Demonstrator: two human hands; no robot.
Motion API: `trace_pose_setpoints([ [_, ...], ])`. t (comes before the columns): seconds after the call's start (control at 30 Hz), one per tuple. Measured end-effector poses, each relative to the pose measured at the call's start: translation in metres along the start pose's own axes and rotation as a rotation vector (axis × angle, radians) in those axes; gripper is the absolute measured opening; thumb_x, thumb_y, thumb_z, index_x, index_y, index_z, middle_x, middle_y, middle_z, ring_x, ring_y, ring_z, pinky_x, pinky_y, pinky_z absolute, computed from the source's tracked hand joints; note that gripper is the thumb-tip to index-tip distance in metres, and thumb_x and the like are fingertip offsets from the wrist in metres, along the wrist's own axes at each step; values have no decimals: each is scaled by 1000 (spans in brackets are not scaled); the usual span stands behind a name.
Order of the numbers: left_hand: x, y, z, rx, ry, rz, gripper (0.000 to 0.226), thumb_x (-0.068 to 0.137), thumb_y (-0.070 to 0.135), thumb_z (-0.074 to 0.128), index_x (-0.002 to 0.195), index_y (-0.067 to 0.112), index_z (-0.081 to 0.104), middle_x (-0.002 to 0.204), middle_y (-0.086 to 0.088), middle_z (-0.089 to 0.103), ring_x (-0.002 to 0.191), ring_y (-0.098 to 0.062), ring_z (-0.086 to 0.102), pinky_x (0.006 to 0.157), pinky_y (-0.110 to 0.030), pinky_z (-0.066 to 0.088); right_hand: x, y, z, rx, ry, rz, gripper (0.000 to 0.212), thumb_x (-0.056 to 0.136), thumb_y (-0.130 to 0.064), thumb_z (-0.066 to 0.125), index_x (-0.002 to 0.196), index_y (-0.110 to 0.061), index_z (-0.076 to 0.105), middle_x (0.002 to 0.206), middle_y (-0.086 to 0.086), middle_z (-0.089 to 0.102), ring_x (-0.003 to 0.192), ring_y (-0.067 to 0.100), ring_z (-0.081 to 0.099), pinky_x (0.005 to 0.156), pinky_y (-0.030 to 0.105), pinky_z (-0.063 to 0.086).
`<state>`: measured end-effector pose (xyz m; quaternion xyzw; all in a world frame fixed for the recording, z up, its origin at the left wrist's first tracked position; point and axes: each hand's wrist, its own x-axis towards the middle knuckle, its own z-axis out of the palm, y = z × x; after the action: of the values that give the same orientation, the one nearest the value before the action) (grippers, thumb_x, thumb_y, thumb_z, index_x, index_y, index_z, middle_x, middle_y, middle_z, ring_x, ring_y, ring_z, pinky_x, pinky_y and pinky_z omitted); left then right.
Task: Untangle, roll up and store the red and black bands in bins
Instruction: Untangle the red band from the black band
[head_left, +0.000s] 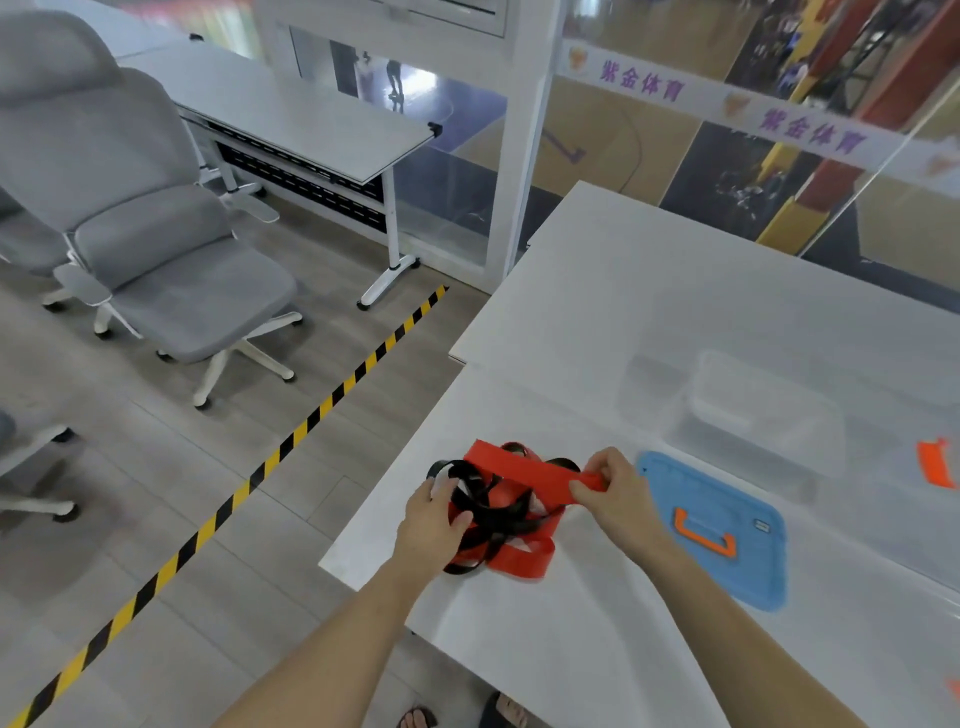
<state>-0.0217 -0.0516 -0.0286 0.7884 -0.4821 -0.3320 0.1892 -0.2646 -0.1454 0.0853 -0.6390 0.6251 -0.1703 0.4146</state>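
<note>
Tangled together near the left edge of the white surface (649, 322): a red band (524, 470) and a black band (491, 512), knotted into one loose heap. Black loops threaded through the middle of the heap, red loops spilling out at its near side and resting flat on the surface.

Left hand (431, 525) at the left side of the heap, fingers (460, 519) curled into the tangle and closed on strands of the black band, with red strands just beside them. Right hand (615, 496) at the right side, fingers (584, 488) pinched shut on one end of the red band; from that pinch, a flat stretch of red pulled taut and running up and left across the top of the heap.

To the right of the heap, lying flat on the surface: a blue lid (722, 525) with an orange handle (704, 532). Farther back, a clear plastic bin (748, 415), hard to make out against the white. At the far right edge, an orange piece (935, 462), too cropped to identify.

On the floor to the left: a yellow-and-black striped tape line (291, 441), and beyond it a grey office chair (156, 249) and a white desk (291, 111).
</note>
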Motion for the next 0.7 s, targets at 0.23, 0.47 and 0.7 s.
trace_pose_setpoints([
  [0.23,16,-5,16,337,-192,17,56,105,49,45,158,53,25,174,-6,-10,159,-42,-5,119,-71,18,23,13,26,-776,-502,24,57,86,-38,67,137,-32,43,113,-1,68,95,26,65,87,39,50],
  [0.47,12,-13,29,306,-100,102,37,102,42,47,138,43,55,173,-10,4,153,-39,18,115,-64,34,55,9,76,-781,-419,-8,46,91,-19,59,134,-18,45,130,10,57,112,35,64,84,41,47],
  [0.7,9,-35,38,265,18,199,40,94,38,39,125,40,64,172,-4,15,143,-35,37,113,-56,41,75,11,96,-918,-239,-93,80,91,-57,65,154,-14,39,146,14,49,135,35,50,107,48,46],
])
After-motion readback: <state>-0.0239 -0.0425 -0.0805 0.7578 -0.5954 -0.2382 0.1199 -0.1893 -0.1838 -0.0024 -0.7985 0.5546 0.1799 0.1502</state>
